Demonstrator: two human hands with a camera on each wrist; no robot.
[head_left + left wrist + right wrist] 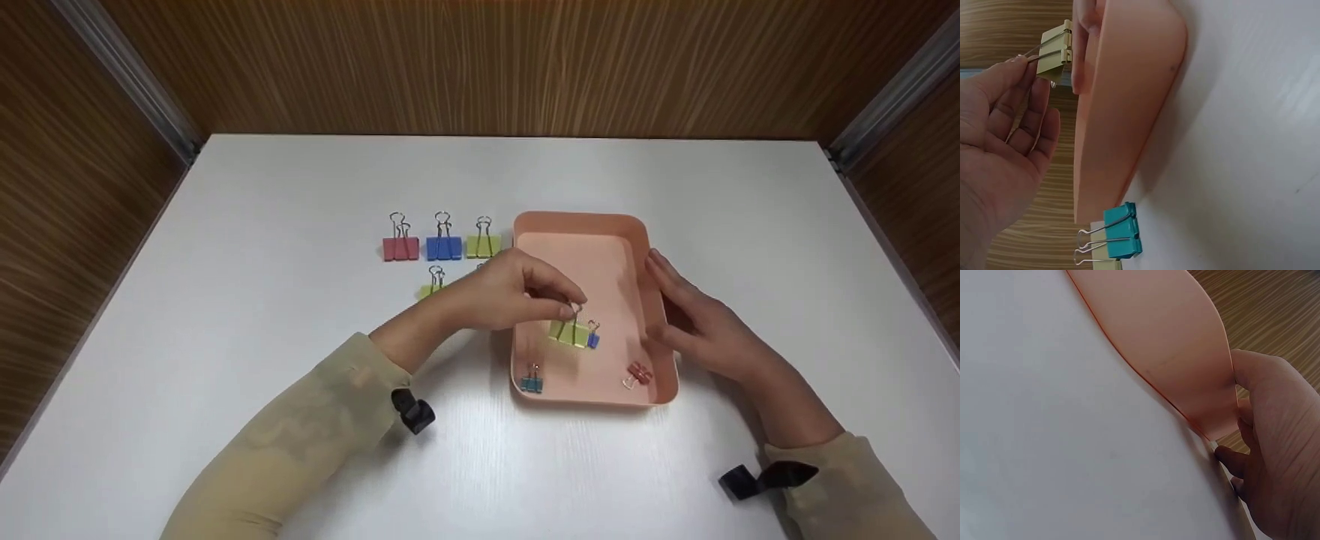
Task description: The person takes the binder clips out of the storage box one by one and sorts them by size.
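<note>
Just below the left hand's (517, 296) grip hangs the yellow clip (568, 331)

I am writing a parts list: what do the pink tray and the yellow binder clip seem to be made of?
Pink tray: probably plastic, matte, with a thin smooth moulded wall and rounded corners. Yellow binder clip, pinched by the left hand: looks like painted sheet metal, folded, with shiny bare wire handles.

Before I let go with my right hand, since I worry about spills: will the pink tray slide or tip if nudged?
Probably slides: the pink tray looks like light plastic on a smooth white table. Tipping seems unlikely, since it sits low and wide. The right hand at its side wall likely steadies it.
</note>
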